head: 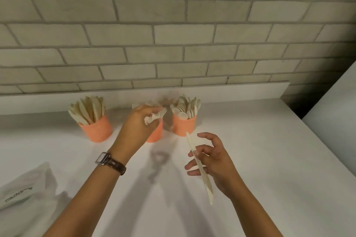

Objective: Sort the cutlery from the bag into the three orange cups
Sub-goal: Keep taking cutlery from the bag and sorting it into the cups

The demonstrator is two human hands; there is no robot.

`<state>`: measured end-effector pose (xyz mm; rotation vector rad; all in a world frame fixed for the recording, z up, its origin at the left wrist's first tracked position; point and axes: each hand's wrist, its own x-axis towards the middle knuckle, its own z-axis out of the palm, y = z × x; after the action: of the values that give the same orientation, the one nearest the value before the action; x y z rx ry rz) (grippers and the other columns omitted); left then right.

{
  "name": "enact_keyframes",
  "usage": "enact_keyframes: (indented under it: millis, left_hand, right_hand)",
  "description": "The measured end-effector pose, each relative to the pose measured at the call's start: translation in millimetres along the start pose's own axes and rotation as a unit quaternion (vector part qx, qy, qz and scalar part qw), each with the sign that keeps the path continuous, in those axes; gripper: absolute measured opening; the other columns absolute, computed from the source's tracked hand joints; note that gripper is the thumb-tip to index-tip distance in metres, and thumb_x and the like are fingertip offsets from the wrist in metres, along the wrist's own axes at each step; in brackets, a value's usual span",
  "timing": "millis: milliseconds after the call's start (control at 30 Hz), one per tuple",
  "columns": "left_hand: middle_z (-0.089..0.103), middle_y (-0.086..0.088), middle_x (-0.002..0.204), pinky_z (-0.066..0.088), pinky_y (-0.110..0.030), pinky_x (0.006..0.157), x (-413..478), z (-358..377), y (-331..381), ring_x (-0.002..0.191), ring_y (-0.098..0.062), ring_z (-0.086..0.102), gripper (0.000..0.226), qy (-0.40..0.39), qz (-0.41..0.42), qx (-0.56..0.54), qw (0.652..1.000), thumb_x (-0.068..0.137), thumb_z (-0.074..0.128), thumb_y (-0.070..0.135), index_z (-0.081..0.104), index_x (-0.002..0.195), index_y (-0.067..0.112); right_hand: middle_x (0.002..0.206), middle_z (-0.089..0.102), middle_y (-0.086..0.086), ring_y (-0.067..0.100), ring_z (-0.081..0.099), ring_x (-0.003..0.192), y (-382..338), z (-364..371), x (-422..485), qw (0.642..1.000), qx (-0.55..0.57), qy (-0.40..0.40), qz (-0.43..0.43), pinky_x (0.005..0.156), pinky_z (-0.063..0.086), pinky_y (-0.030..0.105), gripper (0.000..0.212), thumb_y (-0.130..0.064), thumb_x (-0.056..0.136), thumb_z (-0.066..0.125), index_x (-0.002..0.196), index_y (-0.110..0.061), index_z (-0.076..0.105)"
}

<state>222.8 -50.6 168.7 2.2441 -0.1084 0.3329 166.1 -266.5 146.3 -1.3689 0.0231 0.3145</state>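
Observation:
Three orange cups stand in a row near the wall: the left cup [97, 129] is full of pale knives, the middle cup [155, 134] holds forks, the right cup [184, 125] holds spoons. My left hand [137, 124] hovers over the middle cup and holds a pale fork [154, 118] at its rim. In front of the right cup, my right hand [212, 161] pinches a pale knife [200, 167] that points up toward the cups. The white bag [25, 190] lies at the lower left.
The cups stand on a white counter [260, 159] against a grey brick wall [173, 34]. The counter's right edge runs diagonally, with a white surface [335, 113] beyond a dark gap. A watch sits on my left wrist.

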Motion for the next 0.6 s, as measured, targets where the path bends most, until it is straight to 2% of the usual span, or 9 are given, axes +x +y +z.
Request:
enact_keyframes:
  millis: [67, 167, 300, 433, 533, 600]
  left_hand:
    - [0.059, 0.019, 0.096, 0.035, 0.002, 0.075, -31.5, -25.7, -12.1, 0.086, 0.007, 0.055, 0.029, 0.028, -0.013, -0.022, 0.999, 0.083, 0.067, 0.014, 0.065, 0.104, 0.034]
    - [0.065, 0.02, 0.093, 0.037, 0.001, 0.076, -69.9, -65.9, -38.2, 0.085, 0.007, 0.057, 0.028, 0.089, -0.048, -0.047, 0.994, 0.084, 0.065, 0.014, 0.063, 0.096, 0.04]
    - [0.068, 0.017, 0.091, 0.041, -0.008, 0.076, -103.8, -123.8, -75.2, 0.083, 0.004, 0.058, 0.023, 0.148, -0.093, -0.066, 0.982, 0.086, 0.062, 0.015, 0.068, 0.093, 0.036]
    - [0.066, 0.019, 0.089, 0.042, -0.011, 0.068, -121.1, -180.4, -115.3, 0.082, 0.004, 0.057, 0.02, 0.15, -0.123, -0.063, 0.979, 0.087, 0.061, 0.018, 0.068, 0.094, 0.036]
    - [0.063, 0.027, 0.092, 0.039, -0.005, 0.066, -128.6, -213.1, -142.0, 0.082, 0.0, 0.058, 0.021, 0.14, -0.127, -0.055, 0.981, 0.087, 0.061, 0.021, 0.068, 0.094, 0.04]
    - [0.063, 0.028, 0.091, 0.038, -0.001, 0.066, -131.9, -231.6, -155.2, 0.081, 0.001, 0.058, 0.021, 0.129, -0.125, -0.058, 0.982, 0.087, 0.062, 0.02, 0.069, 0.093, 0.039]
  right_hand:
    - [0.082, 0.056, 0.017, 0.029, 0.066, 0.056, 2.2, 18.5, -0.2, 0.998, -0.044, -0.032, 0.01, 0.052, 0.056, 0.036, 0.013, 0.001, 0.094, 0.05, 0.103, -0.004, 0.057]
    - [0.084, 0.057, 0.014, 0.027, 0.067, 0.061, 8.6, 53.5, 4.4, 0.994, -0.074, -0.073, 0.023, 0.056, 0.057, 0.035, 0.024, 0.002, 0.096, 0.043, 0.1, -0.001, 0.067]
    - [0.097, 0.064, 0.013, 0.031, 0.069, 0.087, 12.4, 110.3, 20.9, 0.99, 0.032, -0.133, 0.03, 0.074, 0.058, 0.035, 0.041, 0.017, 0.091, 0.034, 0.112, -0.001, 0.064]
    - [0.1, 0.067, 0.012, 0.028, 0.068, 0.099, 9.6, 170.5, 41.5, 0.97, 0.19, -0.145, 0.032, 0.079, 0.057, 0.032, 0.05, 0.024, 0.084, 0.029, 0.118, 0.002, 0.058]
    - [0.094, 0.07, 0.008, 0.023, 0.068, 0.1, 10.4, 211.6, 61.3, 0.973, 0.195, -0.125, -0.016, 0.085, 0.056, 0.029, 0.047, 0.018, 0.08, 0.043, 0.123, 0.002, 0.053]
    - [0.084, 0.073, 0.005, 0.018, 0.071, 0.088, 14.0, 236.2, 75.1, 0.981, 0.17, -0.068, -0.055, 0.081, 0.057, 0.026, 0.046, 0.006, 0.074, 0.061, 0.119, 0.002, 0.054]
